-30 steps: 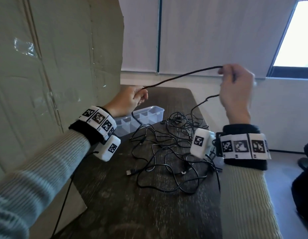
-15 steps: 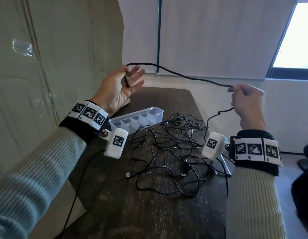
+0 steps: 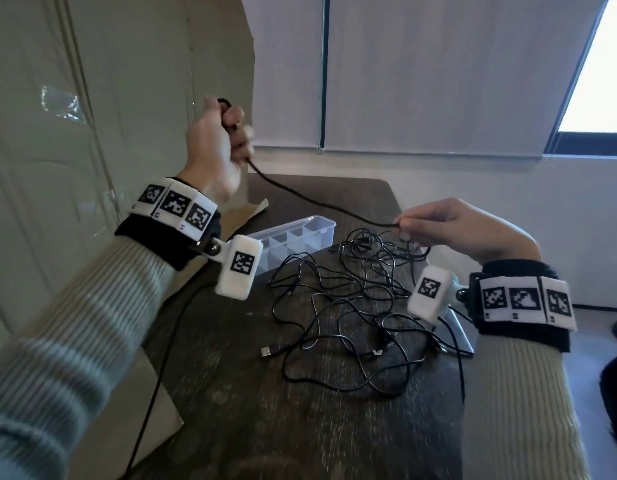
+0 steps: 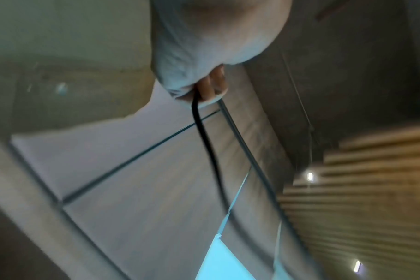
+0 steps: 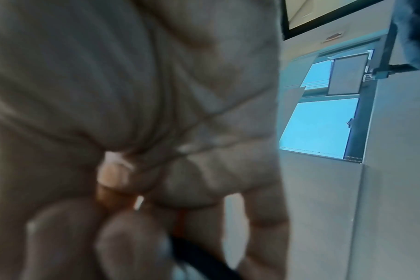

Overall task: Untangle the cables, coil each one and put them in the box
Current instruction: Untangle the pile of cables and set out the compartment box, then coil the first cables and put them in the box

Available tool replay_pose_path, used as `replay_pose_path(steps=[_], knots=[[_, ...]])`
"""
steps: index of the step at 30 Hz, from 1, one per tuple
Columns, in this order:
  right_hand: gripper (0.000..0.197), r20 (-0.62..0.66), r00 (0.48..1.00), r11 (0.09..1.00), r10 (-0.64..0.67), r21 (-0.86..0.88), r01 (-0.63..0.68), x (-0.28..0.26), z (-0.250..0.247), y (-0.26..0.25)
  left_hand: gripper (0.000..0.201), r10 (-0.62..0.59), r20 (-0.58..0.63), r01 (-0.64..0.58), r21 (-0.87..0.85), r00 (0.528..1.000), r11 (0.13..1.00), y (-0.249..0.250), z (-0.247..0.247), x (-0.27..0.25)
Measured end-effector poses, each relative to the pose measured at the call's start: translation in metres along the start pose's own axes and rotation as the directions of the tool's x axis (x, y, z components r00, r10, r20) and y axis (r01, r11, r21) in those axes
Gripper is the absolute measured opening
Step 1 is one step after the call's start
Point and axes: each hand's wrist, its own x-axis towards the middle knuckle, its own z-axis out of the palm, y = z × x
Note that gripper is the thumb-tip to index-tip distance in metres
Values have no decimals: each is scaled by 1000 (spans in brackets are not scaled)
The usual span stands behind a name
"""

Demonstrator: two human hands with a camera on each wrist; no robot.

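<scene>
The left hand [image 3: 215,147] is gripping the black cable [image 3: 310,199] while the right hand [image 3: 449,226] is pinching it — coiling is under way, the next loop needing slack from the tangle [image 3: 362,306].

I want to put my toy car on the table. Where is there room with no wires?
The near end of the table is bare, below the tangled cables and the loose USB plug. The far end behind the clear box is bare too. The middle is crowded with cables, right up to the right edge.
</scene>
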Motion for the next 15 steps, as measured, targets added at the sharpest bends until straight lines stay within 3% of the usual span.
replay_pose_path(steps=[1, 2, 3, 5, 6, 7, 11, 14, 15], knots=[[20, 1, 998, 997, -63, 38, 63, -4, 0, -6, 29, 77, 18, -79, 218, 997, 973, -3, -2, 0], [21, -19, 992, 990, -124, 65, 125, -7, 0, -13, 25, 137, 85, -160, 428, 987, 890, -7, -5, 0], [21, -52, 982, 979, -180, 85, 184, -9, 0, -20, 23, 160, 187, -243, 617, 969, 749, -11, -9, -2], [20, -138, 954, 952, -265, 120, 282, -10, 1, -31, 32, 90, 389, -393, 840, 917, 374, -19, -17, -6], [17, -181, 937, 938, -298, 125, 323, -9, 3, -36, 37, 33, 439, -435, 871, 898, 229, -21, -19, -9], [15, -231, 917, 927, -324, 118, 357, -8, 4, -38, 41, -11, 461, -454, 877, 887, 155, -23, -20, -13], [17, -441, 824, 893, -355, 100, 439, -6, 6, -47, 77, -162, 545, -546, 837, 822, 41, -27, -14, -24], [15, -528, 779, 894, -339, 77, 442, -6, 7, -52, 73, -203, 618, -648, 745, 760, -160, -29, -7, -28], [15, -548, 764, 892, -339, 71, 446, -5, 7, -52, 68, -200, 629, -659, 731, 751, -175, -29, -6, -28]])
